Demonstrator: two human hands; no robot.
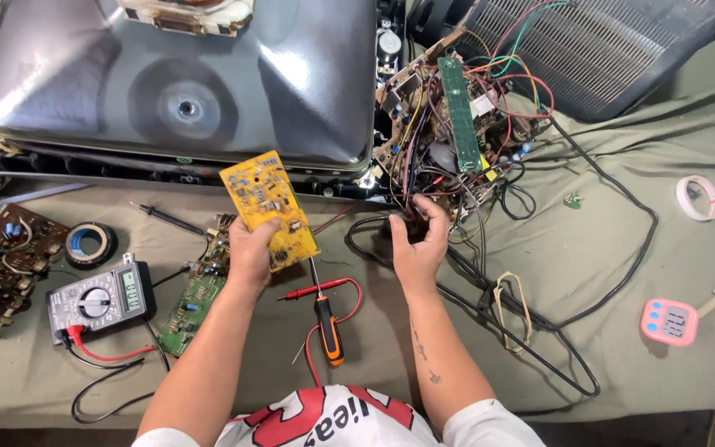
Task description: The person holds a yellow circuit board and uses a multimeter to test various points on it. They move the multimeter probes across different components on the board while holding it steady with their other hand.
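Your left hand (251, 248) was clamped on the yellow circuit board (268, 209), tilted at 12 o'clock from the screwdriver (327, 321). Your right hand (418, 242) was closed on the dark cable bundle (414, 217). Judged best practice: you supported the board by its edges.

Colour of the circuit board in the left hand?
Yellow circuit board, clearest in the head view, held by the left hand.
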